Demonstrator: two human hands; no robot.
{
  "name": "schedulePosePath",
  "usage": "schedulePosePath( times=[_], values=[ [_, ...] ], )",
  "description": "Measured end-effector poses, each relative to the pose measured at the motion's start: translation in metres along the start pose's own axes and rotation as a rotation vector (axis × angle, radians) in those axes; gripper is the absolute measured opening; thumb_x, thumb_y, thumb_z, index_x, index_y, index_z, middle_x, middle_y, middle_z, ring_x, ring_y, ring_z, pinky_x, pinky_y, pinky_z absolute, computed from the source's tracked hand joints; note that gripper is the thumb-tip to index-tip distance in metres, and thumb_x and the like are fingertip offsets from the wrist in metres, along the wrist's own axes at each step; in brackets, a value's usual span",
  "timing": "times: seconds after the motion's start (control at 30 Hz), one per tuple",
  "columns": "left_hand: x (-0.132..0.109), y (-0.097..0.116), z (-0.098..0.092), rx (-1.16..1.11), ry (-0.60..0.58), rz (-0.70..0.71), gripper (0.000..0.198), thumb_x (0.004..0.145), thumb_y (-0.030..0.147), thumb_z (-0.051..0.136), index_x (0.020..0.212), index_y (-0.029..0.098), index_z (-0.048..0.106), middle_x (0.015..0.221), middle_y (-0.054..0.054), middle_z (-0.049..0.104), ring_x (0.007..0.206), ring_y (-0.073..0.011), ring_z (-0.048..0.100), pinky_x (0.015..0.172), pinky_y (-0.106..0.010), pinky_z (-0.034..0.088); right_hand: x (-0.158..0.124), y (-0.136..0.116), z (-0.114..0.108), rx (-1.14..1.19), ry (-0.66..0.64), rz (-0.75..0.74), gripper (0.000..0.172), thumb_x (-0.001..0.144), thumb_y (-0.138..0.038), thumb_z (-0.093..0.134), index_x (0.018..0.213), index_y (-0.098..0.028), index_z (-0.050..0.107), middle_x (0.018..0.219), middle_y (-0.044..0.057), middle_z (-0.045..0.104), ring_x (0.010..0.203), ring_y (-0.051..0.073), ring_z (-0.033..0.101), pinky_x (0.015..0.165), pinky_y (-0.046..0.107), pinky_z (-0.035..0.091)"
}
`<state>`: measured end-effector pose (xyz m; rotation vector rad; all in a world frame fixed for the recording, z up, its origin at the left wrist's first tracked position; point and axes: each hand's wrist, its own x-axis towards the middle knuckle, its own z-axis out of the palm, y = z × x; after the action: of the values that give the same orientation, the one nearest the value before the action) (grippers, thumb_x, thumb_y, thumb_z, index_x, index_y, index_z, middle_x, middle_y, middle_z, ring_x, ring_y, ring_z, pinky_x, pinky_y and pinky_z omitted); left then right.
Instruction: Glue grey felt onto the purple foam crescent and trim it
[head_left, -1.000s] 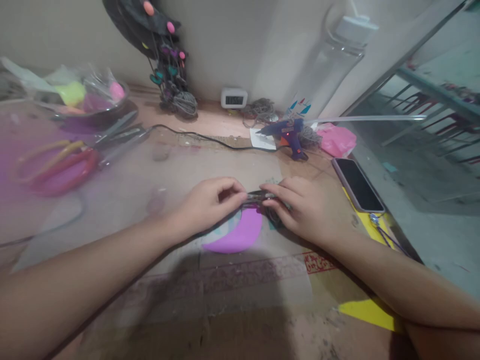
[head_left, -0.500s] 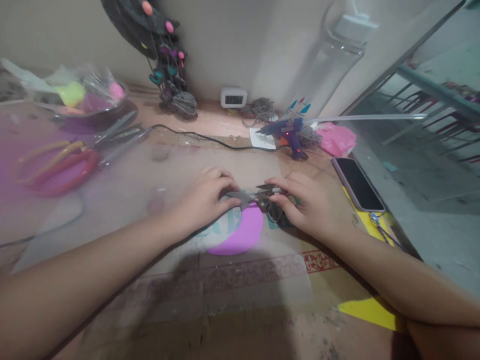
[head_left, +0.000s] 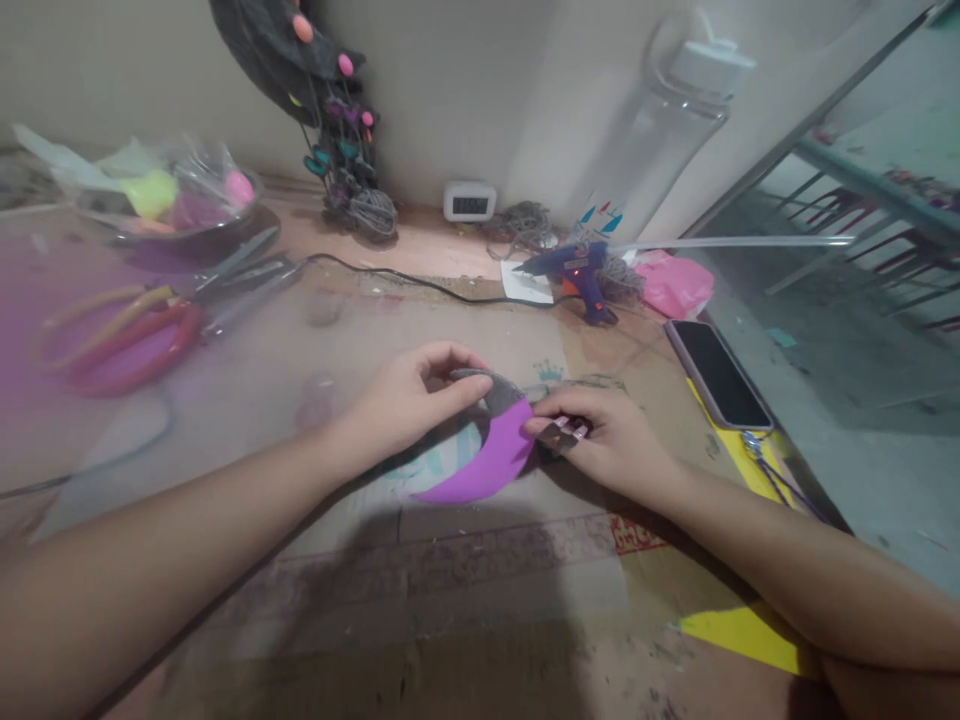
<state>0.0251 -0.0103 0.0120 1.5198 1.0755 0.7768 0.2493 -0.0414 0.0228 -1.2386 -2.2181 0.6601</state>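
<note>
A flat purple crescent (head_left: 495, 455) with a grey, fuzzy-looking upper end (head_left: 499, 388) is held above the work surface. My left hand (head_left: 431, 395) is closed on that grey end, thumb on top and fingers behind. At the crescent's right edge, the thumb and forefinger of my right hand (head_left: 600, 430) pinch close to where grey meets purple. Small scissors (head_left: 564, 432) are tucked in the same hand, mostly hidden by the fingers. The crescent's purple tip points down and left.
Large scissors (head_left: 169, 330) with red and tan handles lie left. A bowl of packets (head_left: 180, 205) stands behind them. At the back are a small clock (head_left: 469, 203), a glue gun (head_left: 577, 270) with its cord, and a clear bottle (head_left: 675, 130). A phone (head_left: 718, 372) lies right.
The right hand has turned, tucking the small scissors' blades away, and moved down and in to the crescent's edge. More of the grey end shows, and the crescent has tilted slightly.
</note>
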Motion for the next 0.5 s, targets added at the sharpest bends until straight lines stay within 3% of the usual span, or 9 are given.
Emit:
schedulePosePath(
  times=[0.1,0.17,0.27,0.5],
  values=[
    [-0.0004,-0.0005,0.0016,-0.006,-0.081,-0.01,0.031,0.079,0.044,0.066,0.099,0.019,0.067,0.085,-0.002,0.071,0.072,-0.0135,0.063,0.064,-0.023,0.048,-0.0016,-0.0056,0.0037,0.097,-0.024,0.031,0.018,0.085,-0.027,0.061,0.073,-0.016,0.067,0.063,-0.001,0.067,0.055,0.009,0.058,0.053,0.019,0.041],
    [-0.0007,0.0,0.0025,0.037,-0.114,0.005,0.027,0.078,0.043,0.067,0.09,0.018,0.069,0.082,-0.002,0.071,0.071,-0.0137,0.062,0.065,-0.024,0.048,-0.0027,-0.0071,0.0065,0.116,-0.029,0.022,0.018,0.085,-0.028,0.062,0.073,-0.016,0.067,0.063,0.0,0.067,0.056,0.009,0.058,0.054,0.019,0.042],
    [-0.0016,0.002,0.0031,0.079,-0.114,0.001,0.024,0.078,0.041,0.066,0.08,0.017,0.068,0.077,-0.001,0.07,0.068,-0.0132,0.061,0.064,-0.024,0.047,-0.0036,-0.0064,0.0093,0.113,-0.03,-0.008,0.016,0.085,-0.026,0.062,0.072,-0.017,0.066,0.063,-0.001,0.066,0.056,0.009,0.058,0.054,0.019,0.042],
    [-0.0032,0.004,0.0028,0.028,-0.143,-0.047,0.022,0.081,0.039,0.063,0.078,0.018,0.067,0.072,0.0,0.068,0.06,-0.0116,0.056,0.052,-0.021,0.041,-0.0025,-0.004,0.0089,0.131,-0.045,-0.02,0.016,0.086,-0.026,0.062,0.073,-0.017,0.067,0.065,-0.001,0.068,0.058,0.009,0.06,0.055,0.019,0.044]
  ],
)
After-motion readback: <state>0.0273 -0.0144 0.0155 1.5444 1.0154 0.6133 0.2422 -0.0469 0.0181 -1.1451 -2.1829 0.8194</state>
